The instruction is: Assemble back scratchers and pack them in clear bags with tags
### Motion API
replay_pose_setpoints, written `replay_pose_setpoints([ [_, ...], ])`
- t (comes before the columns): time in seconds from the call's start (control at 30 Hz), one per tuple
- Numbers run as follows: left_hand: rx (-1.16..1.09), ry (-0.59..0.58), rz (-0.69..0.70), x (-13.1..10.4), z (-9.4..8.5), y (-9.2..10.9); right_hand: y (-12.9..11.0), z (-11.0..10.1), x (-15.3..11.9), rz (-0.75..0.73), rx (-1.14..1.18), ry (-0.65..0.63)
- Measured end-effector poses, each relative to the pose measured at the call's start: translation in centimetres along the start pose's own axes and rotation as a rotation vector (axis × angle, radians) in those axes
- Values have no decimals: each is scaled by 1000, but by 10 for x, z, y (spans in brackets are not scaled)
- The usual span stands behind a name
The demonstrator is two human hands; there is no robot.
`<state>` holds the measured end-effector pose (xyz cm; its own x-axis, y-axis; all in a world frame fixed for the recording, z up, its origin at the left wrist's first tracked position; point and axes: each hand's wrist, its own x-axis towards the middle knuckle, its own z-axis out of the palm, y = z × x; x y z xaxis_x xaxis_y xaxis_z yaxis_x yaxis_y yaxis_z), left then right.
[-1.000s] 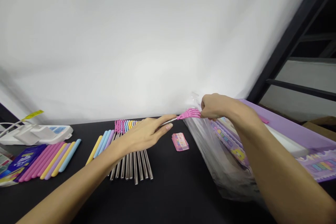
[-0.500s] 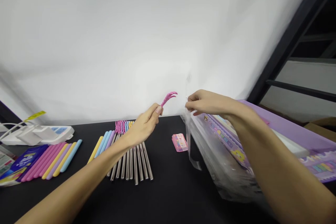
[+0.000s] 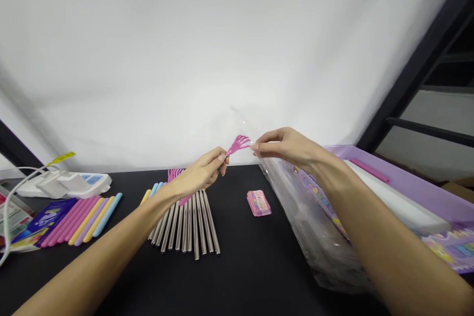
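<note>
My left hand [image 3: 205, 170] is closed around a back scratcher with a pink claw-shaped head [image 3: 239, 144]; its pink handle end shows below my palm. My right hand [image 3: 285, 147] pinches the edge of a thin clear plastic bag [image 3: 242, 123], which is hard to make out against the wall. The claw's tips are close to my right fingertips, at the bag; whether they are inside it I cannot tell. Beneath my left arm lies a row of back scratchers with metal rods [image 3: 185, 229] and coloured heads. A small stack of pink printed cards [image 3: 258, 203] rests on the black table.
To the right, a pile of clear bags [image 3: 314, 237] lies against a purple box [image 3: 418, 192]. Coloured handles [image 3: 83, 219] lie in a row at left, beside a blue packet [image 3: 48, 219] and a white power strip [image 3: 66, 185]. A white wall rises behind the table.
My right hand has moved left with the bag edge, up to the claw. The back scratcher has turned so its spread prongs face me more. The view has shifted slightly.
</note>
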<state>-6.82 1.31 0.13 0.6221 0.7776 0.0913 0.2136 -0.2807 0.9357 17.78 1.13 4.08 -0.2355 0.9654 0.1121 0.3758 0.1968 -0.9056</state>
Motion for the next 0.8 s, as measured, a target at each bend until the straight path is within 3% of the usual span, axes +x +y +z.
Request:
replay_pose_setpoints([
  [0.1, 133, -54, -27, -4, -12, 1, 7, -2, 4, -30, -29, 81],
  [0.33, 384, -193, -26, -12, -24, 6, 21, 14, 15, 7, 258, 247],
  [0.6, 517, -207, 5, -12, -31, 2, 12, 36, 12, 114, 372, 100],
  [0.8, 564, -195, -35, -13, -37, -2, 16, 34, 11, 93, 431, -1],
])
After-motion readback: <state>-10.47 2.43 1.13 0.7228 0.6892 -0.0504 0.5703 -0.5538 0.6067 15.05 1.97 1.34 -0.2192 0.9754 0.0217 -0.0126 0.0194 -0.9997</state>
